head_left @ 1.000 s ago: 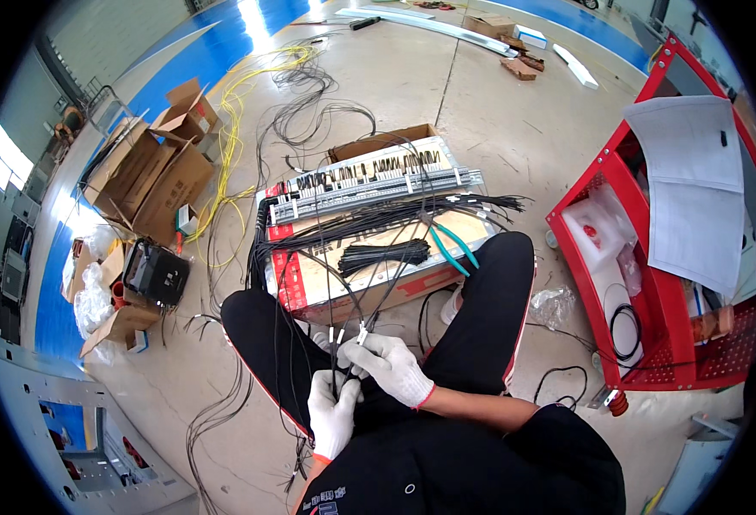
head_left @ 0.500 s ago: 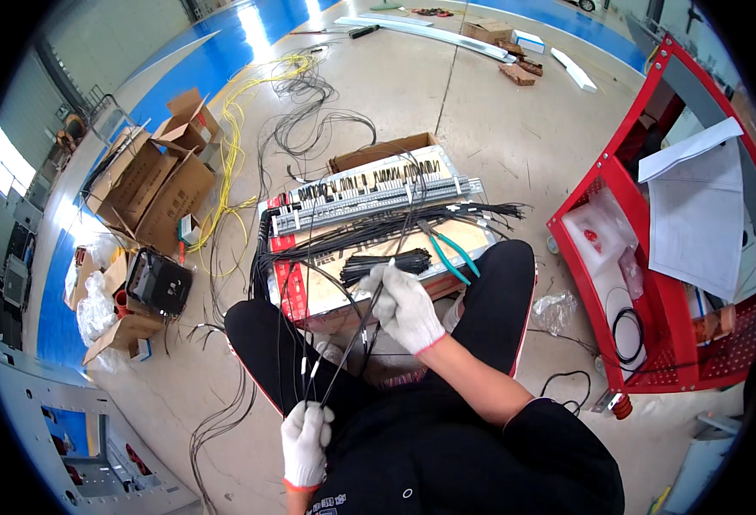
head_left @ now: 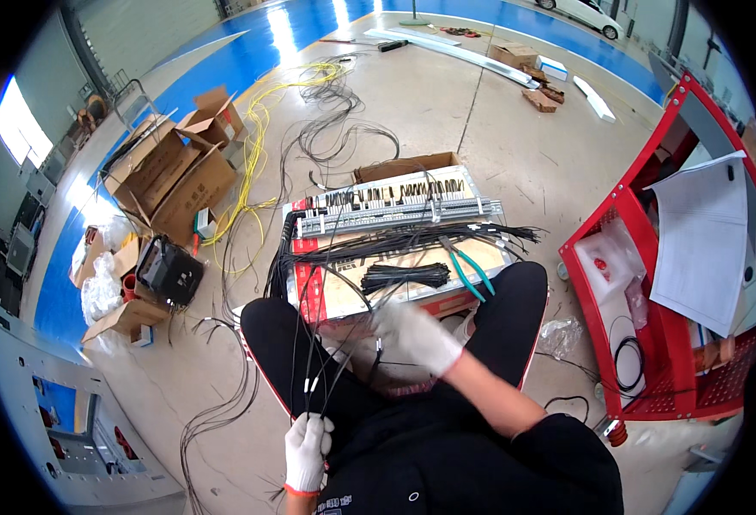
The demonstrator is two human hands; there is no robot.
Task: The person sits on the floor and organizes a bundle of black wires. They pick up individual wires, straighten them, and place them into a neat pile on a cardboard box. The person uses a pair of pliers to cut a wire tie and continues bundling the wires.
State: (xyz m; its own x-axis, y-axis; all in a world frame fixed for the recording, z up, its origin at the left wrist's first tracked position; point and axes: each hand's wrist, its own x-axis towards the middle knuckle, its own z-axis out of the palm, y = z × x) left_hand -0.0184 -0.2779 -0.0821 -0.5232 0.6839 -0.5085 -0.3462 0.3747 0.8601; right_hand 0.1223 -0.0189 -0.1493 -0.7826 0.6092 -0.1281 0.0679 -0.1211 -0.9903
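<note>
In white knit gloves, my left hand (head_left: 306, 451) is closed around several thin black wires (head_left: 311, 365) over my lap, some with white marker sleeves. My right hand (head_left: 417, 337) is smeared by motion beside the upper run of these wires; its fingers cannot be made out. Just beyond it, on a board-topped box (head_left: 335, 290), lies a bundle of black cable ties (head_left: 405, 276). Teal-handled pliers (head_left: 471, 270) rest to the right of the ties. Behind them stretch a thick bunch of black wires (head_left: 369, 245) and a grey metal rail (head_left: 378, 221) by a row of white-and-black parts.
Cardboard boxes (head_left: 172, 176) and a black case (head_left: 169, 270) stand at left, near yellow cable (head_left: 258, 146) and loose black wires (head_left: 215, 429). A red metal cart (head_left: 592, 322) with paper sheets (head_left: 700, 245) stands at right. White strips (head_left: 464, 56) lie far off.
My right hand has moved down toward me and blurred, where it was pinched at the wires before. My left hand keeps its hold. The whole view has shifted a little.
</note>
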